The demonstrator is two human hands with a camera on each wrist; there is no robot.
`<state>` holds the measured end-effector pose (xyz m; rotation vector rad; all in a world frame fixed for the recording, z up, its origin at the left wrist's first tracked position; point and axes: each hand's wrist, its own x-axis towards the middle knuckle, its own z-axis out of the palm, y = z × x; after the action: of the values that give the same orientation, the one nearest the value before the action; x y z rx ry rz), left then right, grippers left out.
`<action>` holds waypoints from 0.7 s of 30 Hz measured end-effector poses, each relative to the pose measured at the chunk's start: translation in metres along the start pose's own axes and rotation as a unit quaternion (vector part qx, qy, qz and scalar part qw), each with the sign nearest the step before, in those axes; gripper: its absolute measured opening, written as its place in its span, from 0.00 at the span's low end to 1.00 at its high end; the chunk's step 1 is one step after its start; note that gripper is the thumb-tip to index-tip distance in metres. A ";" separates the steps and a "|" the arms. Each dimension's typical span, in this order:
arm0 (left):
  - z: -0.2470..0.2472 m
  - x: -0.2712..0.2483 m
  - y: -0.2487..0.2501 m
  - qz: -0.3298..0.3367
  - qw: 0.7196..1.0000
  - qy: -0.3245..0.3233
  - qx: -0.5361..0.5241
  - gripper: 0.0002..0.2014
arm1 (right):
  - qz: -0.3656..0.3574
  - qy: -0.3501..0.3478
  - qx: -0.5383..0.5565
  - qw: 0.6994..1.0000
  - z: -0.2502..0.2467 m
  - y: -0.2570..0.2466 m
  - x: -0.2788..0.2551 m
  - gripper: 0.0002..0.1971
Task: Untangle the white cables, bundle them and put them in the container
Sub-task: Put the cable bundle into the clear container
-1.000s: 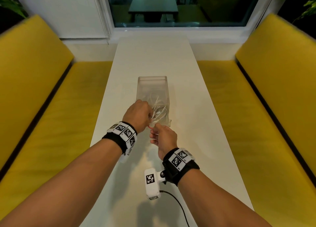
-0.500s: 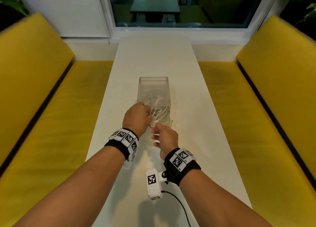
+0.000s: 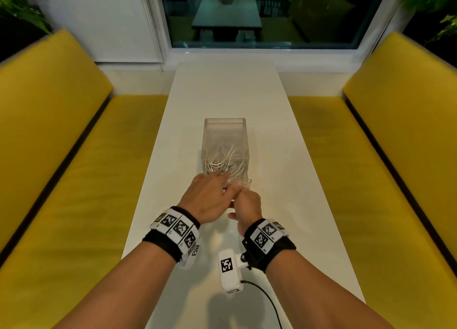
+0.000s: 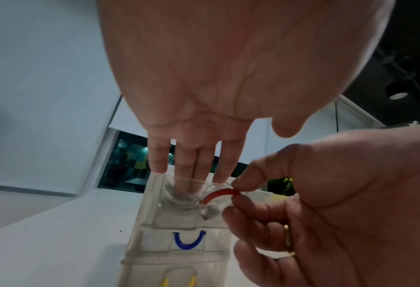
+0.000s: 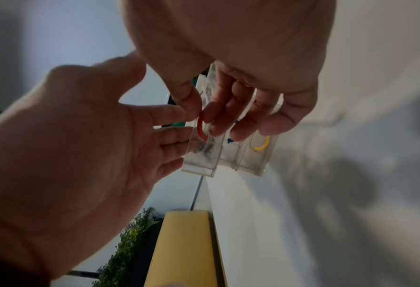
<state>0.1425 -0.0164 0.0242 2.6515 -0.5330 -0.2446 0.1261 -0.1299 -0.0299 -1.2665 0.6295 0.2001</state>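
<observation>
White table (image 3: 222,93), clear container (image 3: 225,130) lengthwise toward window; left hand (image 3: 207,200) flat-fingered, right hand (image 3: 247,205) pinching red handle (image 4: 220,195).

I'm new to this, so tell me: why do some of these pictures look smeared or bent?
Head view: wide lens bows the yellow benches, edges streaked. Right wrist view: table smeared by motion blur. Left wrist view: sharper, the red handle clear; the left hand looms large.

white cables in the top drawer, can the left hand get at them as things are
Probably yes. The left hand is open, its straight fingers at the open top of the clear drawer, right above the white cables. The right hand, pinching the red handle, stays clear.
</observation>
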 end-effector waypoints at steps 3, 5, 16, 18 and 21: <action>0.004 0.006 0.002 -0.034 0.993 -0.099 0.047 0.44 | 0.008 0.007 0.000 1.000 0.002 0.000 0.000 0.12; 0.004 0.013 0.001 -0.050 0.988 -0.120 0.079 0.45 | 0.010 0.016 -0.005 1.000 0.002 -0.001 0.002 0.11; 0.006 -0.011 -0.021 -0.017 0.998 0.050 -0.045 0.28 | -0.037 0.019 -0.008 0.999 0.003 0.002 0.007 0.07; 0.011 -0.024 -0.023 -0.026 0.993 0.093 -0.060 0.26 | -0.034 0.024 -0.009 0.999 0.003 0.001 0.007 0.05; 0.025 -0.055 -0.016 -0.056 0.988 0.119 -0.083 0.25 | -0.037 0.025 -0.015 0.999 0.003 -0.001 0.007 0.06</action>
<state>0.0917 0.0105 -0.0001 2.5059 -0.2743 -0.0041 0.1331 -0.1286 -0.0324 -1.3248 0.6233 0.1163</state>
